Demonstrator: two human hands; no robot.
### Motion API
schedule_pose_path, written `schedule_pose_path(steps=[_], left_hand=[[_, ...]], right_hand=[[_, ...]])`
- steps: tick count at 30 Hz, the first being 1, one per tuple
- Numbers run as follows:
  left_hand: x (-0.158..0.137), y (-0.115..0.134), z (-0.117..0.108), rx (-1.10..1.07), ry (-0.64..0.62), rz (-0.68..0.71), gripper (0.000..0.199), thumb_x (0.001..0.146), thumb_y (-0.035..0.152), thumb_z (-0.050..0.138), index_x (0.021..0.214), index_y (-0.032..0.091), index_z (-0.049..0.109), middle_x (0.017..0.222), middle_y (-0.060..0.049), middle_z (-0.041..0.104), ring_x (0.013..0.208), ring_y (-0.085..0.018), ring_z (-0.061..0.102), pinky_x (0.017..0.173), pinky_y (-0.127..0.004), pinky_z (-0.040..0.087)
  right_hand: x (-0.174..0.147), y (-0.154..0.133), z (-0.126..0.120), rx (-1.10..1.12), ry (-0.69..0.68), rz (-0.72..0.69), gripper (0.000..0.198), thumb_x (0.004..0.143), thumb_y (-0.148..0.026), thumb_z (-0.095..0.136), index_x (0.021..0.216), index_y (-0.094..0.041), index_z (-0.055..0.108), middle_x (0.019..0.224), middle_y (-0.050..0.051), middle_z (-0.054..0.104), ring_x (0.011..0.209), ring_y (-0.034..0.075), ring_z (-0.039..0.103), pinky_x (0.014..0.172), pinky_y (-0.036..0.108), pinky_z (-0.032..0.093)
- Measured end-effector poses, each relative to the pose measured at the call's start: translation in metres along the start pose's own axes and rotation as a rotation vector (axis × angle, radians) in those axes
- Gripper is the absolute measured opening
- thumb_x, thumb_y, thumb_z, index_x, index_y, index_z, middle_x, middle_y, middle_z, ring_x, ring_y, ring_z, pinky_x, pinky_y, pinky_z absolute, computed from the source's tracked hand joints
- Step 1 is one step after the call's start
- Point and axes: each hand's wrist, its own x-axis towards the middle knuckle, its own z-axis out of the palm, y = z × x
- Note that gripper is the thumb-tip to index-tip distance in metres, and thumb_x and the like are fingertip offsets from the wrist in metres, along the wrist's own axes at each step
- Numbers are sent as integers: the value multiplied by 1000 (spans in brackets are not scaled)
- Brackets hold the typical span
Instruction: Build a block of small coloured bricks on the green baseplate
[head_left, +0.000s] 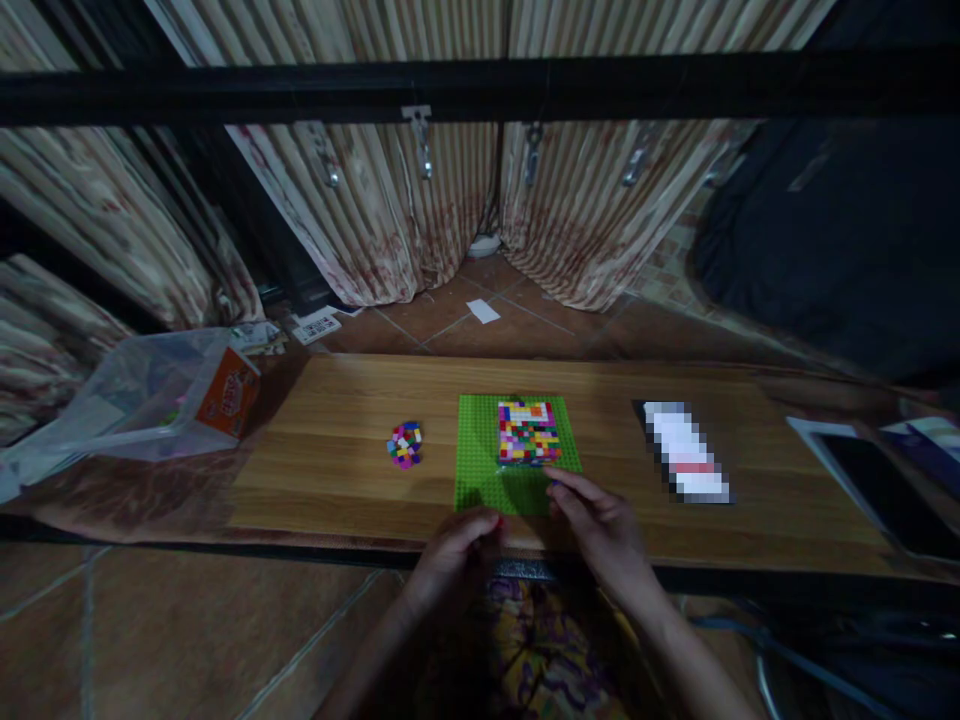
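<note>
A green baseplate (476,450) lies on the wooden table, and a block of multicoloured toy bricks (529,435) is built up on its upper right part. My right hand (607,525) is at the plate's lower right edge, thumb and index finger pinching a small blue brick (555,485) just below the built block. By the plate's lower left corner, my left hand (461,535) is closed, with a small red brick (499,522) showing at its fingertips; its other fingers are in shadow. Left of the plate sits a small pile of loose bricks (406,445).
On the wooden table (337,400), a phone (686,450) with a blurred screen lies to the right. A dark tablet-like slab (892,490) rests at the far right end. A clear plastic bin (165,400) with an orange label stands left of the table. Striped curtains (375,210) hang behind.
</note>
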Motion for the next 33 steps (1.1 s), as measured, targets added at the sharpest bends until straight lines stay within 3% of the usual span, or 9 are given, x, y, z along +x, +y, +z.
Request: schedule_pose_path(steps=[4,11,22,28,33], left_hand=[[-1,1,-2,-17,41,5,24,63,32,72,68,11,63,62,0,55,47,-3,39,43,-15,23],[-3,5,0,13,63,10,25,64,34,72,72,11,63,64,0,55,45,-2,37,40,-15,20],[-2,5,-3,-7,76,-19,26,64,34,71,73,11,63,67,0,55,47,-2,38,40,-15,20],[-1,5,-4,-17,64,-16,25,66,34,70,73,11,63,66,0,54,46,-1,37,41,-14,20],[0,5,-5,-20,51,-20,25,67,33,69,73,10,63,64,1,52,44,-1,34,40,-14,17]], right_hand=[[9,-6,-1,-240,33,-218,33,83,-38,55,112,-23,61,103,7,68,92,20,63,82,35,49],[19,-23,4,-450,44,-399,17,86,-32,52,90,-21,64,90,5,69,81,18,65,75,31,50],[41,-15,4,-790,-18,-708,25,91,-23,42,96,-22,67,97,8,64,91,21,60,82,35,50],[48,-19,1,-965,-140,-780,26,90,-17,42,95,-19,68,95,9,63,90,22,56,80,36,49],[49,-17,-1,-856,-85,-755,23,90,-21,45,92,-21,68,95,7,63,89,21,56,79,34,49]])
